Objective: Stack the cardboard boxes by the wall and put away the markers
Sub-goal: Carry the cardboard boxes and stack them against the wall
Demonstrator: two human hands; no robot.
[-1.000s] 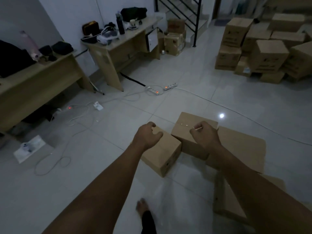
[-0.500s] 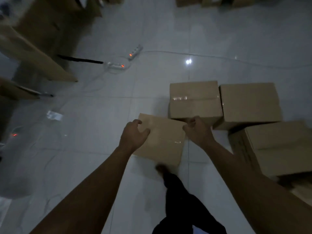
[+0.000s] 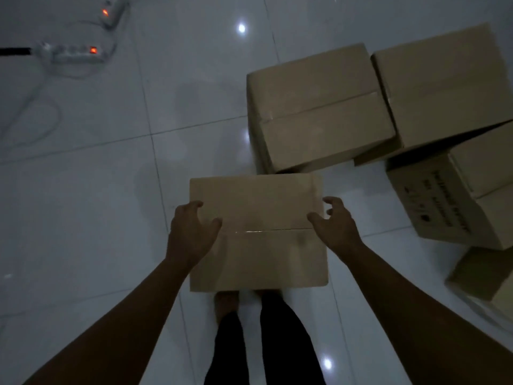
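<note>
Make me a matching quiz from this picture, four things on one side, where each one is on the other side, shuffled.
Things:
1. Brown cardboard box with a taped seam
2. White power strip with an orange light
3. Brown cardboard box with dark printed text on its side
4. Bare foot

Places:
A. Top left, on the white tiled floor
B. Between the left hand and the right hand
C. Just below the near edge of the middle box
D. Right edge of the view

Pairs: 1-B, 2-A, 3-D, 4-C
</note>
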